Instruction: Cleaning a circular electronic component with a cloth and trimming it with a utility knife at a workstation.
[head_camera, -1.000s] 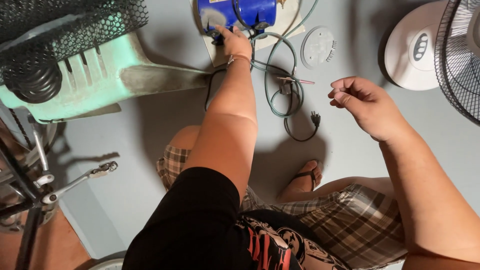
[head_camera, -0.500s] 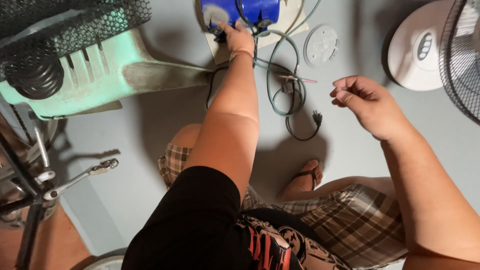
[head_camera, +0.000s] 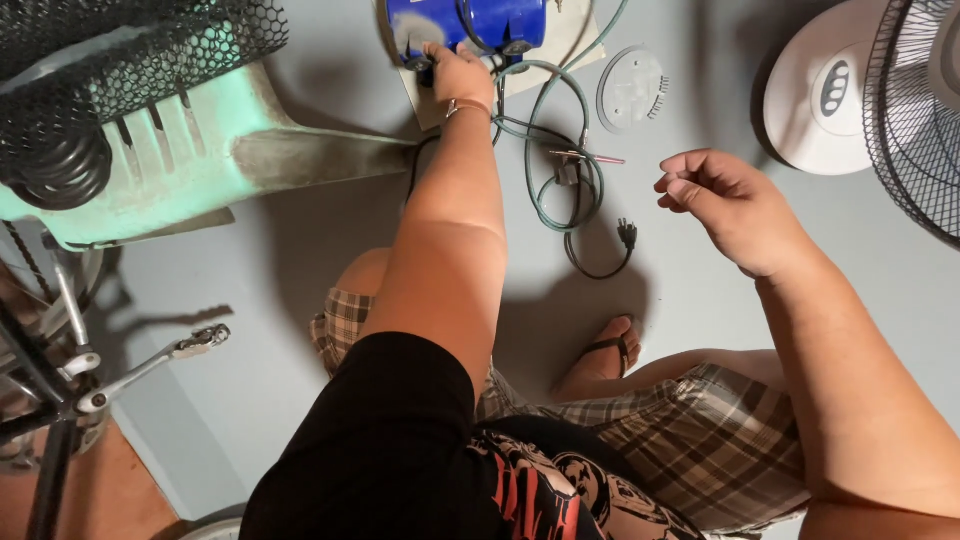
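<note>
— Where are the hands now?

— The left hand (head_camera: 458, 72) is stretched out to the blue motor (head_camera: 468, 22) on the floor (head_camera: 300, 260), fingers curled against its lower edge where the dark cable comes out. Whether it is clenched on that cable or only pressing there, I cannot tell; the fingertips are hidden. The right hand (head_camera: 735, 205) hangs in the air, well apart from the motor, thumb and fingers pinched loosely together. If anything is in that pinch, it is too small to see.

— And what lies around?

— A green hose (head_camera: 560, 150) loops just beside the left wrist, a black plug (head_camera: 627, 235) at the end of a thin cord below it. A round grey cover (head_camera: 630, 88) lies to the right of the hose. There is a white fan base (head_camera: 825, 90) at the far right, and a pale green casing (head_camera: 200, 150) with a black mesh guard on the left.

— How should one go about it?

— I would say keep the motor steady on its card, work with the fingertips close to the fitting, and keep the wrist clear of the hose loops so nothing snags or drags.
</note>
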